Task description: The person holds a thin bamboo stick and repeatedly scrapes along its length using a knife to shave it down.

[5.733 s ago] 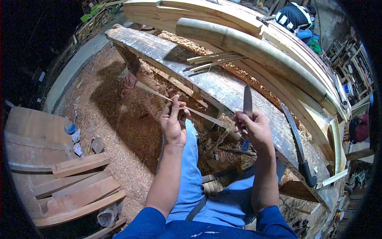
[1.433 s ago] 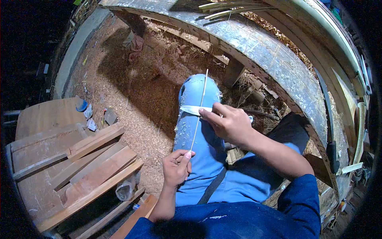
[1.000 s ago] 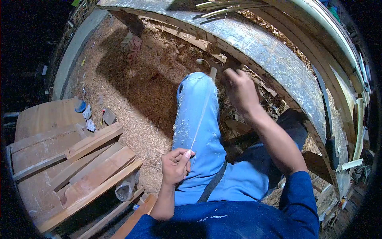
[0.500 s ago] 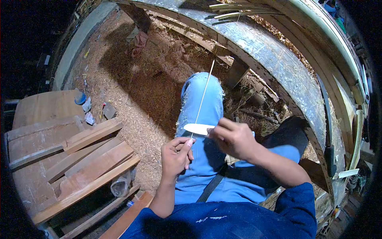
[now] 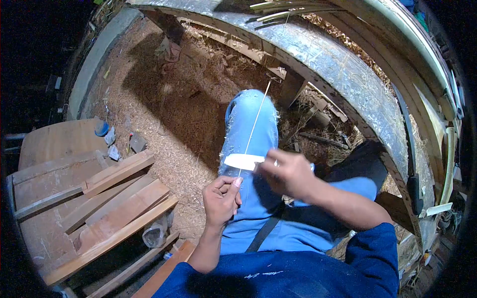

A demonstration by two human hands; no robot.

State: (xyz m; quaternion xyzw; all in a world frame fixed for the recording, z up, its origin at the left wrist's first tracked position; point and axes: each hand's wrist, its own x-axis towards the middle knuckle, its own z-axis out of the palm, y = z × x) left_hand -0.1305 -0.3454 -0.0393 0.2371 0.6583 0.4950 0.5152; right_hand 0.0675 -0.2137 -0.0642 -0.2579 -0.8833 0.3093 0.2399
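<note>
Over the blue trouser leg (image 5: 253, 119), a thin pale strip (image 5: 258, 117) runs from my left hand up past the knee. My left hand (image 5: 222, 201) pinches the strip's lower end between thumb and fingertips. A knife (image 5: 241, 161), its blade shining white, lies across the strip just above those fingertips. My right hand (image 5: 288, 174) is closed round the knife's handle, which the fingers mostly hide, and is slightly blurred.
A long worn plank bench (image 5: 328, 54) curves across the top and right, with thin strips (image 5: 293, 8) on it. A dark-handled long blade (image 5: 413, 184) lies at its right end. Cut wooden boards (image 5: 119, 174) are stacked at left. Shavings cover the ground.
Since the oldest frame, both hands have come together over the leg and the view has tilted down. Lately the knife swung out past the knee, then returned near my left fingertips.
</note>
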